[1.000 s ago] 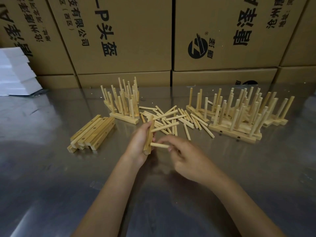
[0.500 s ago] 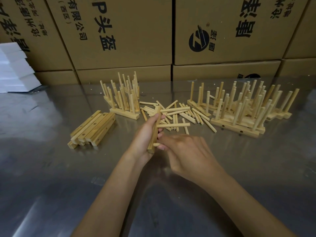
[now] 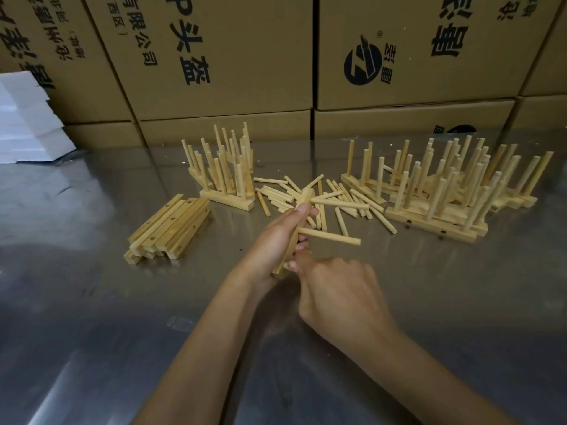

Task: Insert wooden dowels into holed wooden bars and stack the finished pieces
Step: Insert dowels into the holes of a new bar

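Bar held upright in left hand — two dowels seated. Right hand grip at lowest hole hidden; dowel to be pushed straight.

Two bare forearms come up from the lower edge, with no sleeves, gloves, rings, watch or bands showing. The left hand has short, plain nails on thumb and fingertips. The right hand shows its back, knuckles ridged.

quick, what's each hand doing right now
Left hand: grips the holed bar, two dowels already in.
Right hand: fingers curled at the bar's lower end; grip hidden.
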The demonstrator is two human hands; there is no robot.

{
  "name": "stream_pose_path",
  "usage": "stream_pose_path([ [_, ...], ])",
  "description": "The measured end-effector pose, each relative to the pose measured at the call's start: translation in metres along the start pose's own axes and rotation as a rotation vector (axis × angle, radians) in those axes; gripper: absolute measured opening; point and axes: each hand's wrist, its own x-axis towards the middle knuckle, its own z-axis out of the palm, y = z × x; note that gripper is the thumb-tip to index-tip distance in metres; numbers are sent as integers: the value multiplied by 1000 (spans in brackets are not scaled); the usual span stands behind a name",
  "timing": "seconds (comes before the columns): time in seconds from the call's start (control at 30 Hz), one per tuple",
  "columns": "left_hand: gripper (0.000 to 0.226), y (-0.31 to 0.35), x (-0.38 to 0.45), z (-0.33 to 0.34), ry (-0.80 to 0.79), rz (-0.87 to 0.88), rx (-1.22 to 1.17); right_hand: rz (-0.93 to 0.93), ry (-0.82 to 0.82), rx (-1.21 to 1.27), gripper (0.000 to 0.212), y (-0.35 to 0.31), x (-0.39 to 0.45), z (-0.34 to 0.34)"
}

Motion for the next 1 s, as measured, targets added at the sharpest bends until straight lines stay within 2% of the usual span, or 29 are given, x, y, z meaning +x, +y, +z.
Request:
stream_pose_path([
  [0.1,34,1,2,-2,-25,-29,-133,-51,21,-58,19,-1,0,-3],
  [0.2,34,0,1,-2,25,-68,-76,-48,-52,-46,17,-1,2,-8],
  [0.27,33,-2,-2,-1,47,-62,27,14,-146,169,7,0,3,-6],
  [0.4,30,-4,-3,6,40,-1,126,254,-379,621,37,16,12,6],
  [0.5,30,-5,-3,10,27,16,159,450,-565,924,43,25,16,7],
  [0.57,31,-5,-3,11,32,19,160,424,-547,854,43,25,15,6],
  [0.67,34,-5,-3,11,26,30,141,263,-387,588,37,17,11,5],
  [0.77,36,-5,-2,10,50,3,144,146,-250,304,20,7,4,0],
  [0.83,37,-6,-1,8,67,-8,127,63,-167,167,19,2,0,-4],
  [1.0,37,-7,4,4,154,30,28,3,-128,180,19,10,8,-3],
])
